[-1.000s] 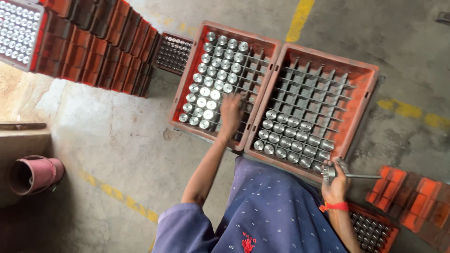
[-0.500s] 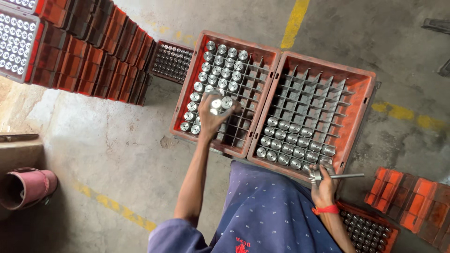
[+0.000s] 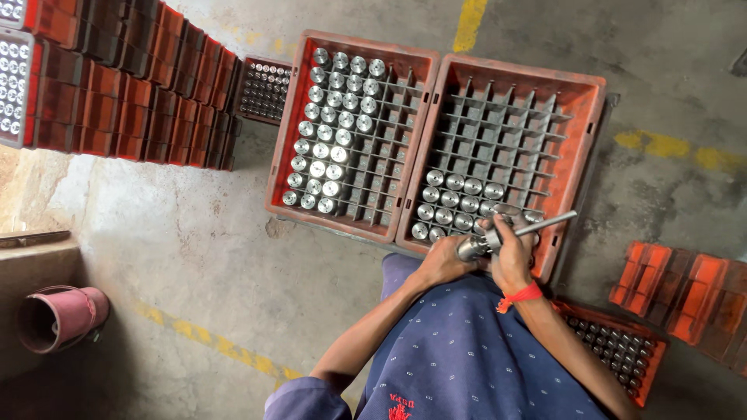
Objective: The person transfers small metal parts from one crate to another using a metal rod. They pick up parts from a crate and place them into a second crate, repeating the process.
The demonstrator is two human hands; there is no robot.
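Observation:
My left hand (image 3: 443, 260) grips a shiny metal cylinder (image 3: 471, 248) over my lap, at the near edge of the right red crate (image 3: 591, 148). My right hand (image 3: 511, 253), with a red band on its wrist, holds a thin metal rod tool (image 3: 545, 224) whose end meets the cylinder. The right crate has a grey divider grid with cylinders (image 3: 455, 194) filling only its near left cells. The left red crate (image 3: 282, 140) holds several rows of the same cylinders (image 3: 331, 132) in its left half.
Stacks of red crates (image 3: 117, 85) stand at the far left, one showing cylinders on top. More red crates (image 3: 685, 295) and a filled one (image 3: 622, 350) lie at my right. A pink bucket (image 3: 58, 317) lies at the near left. Yellow lines mark the concrete floor.
My left hand lifted a cylinder out of the left crate and brought it back to my right hand, where the rod tool now meets it.

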